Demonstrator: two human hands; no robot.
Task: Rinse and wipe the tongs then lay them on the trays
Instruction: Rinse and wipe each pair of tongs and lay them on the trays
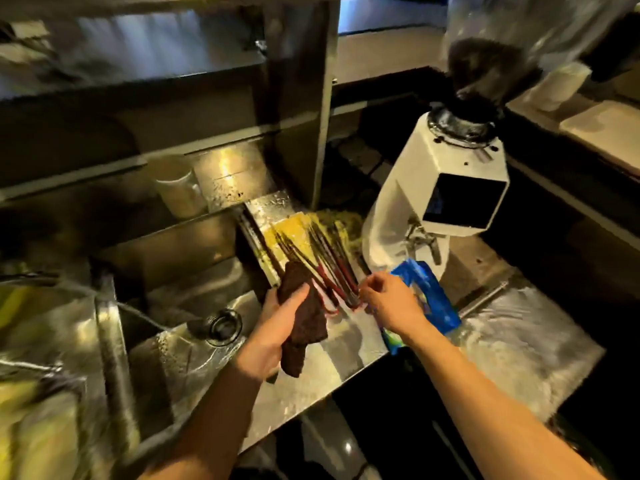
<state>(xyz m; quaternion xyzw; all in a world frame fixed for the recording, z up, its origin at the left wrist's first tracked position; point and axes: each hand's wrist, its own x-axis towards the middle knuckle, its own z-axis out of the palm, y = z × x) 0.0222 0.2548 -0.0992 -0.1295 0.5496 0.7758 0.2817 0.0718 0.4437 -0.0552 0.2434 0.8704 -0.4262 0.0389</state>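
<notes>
Beside the sink [194,306], red-handled tongs [329,268] lie on a yellow cloth [294,230]. His left hand [277,323] grips a brown rag [304,317]; the right hand [388,303] pinches the tongs' near ends. Crowding the right: a white grinder [443,192] and a blue packet [429,292].

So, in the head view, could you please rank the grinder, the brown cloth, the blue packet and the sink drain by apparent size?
1. Grinder, clearly largest.
2. Brown cloth and blue packet: about alike, both partly hidden by hands, so unranked.
3. Sink drain, smallest.
</notes>
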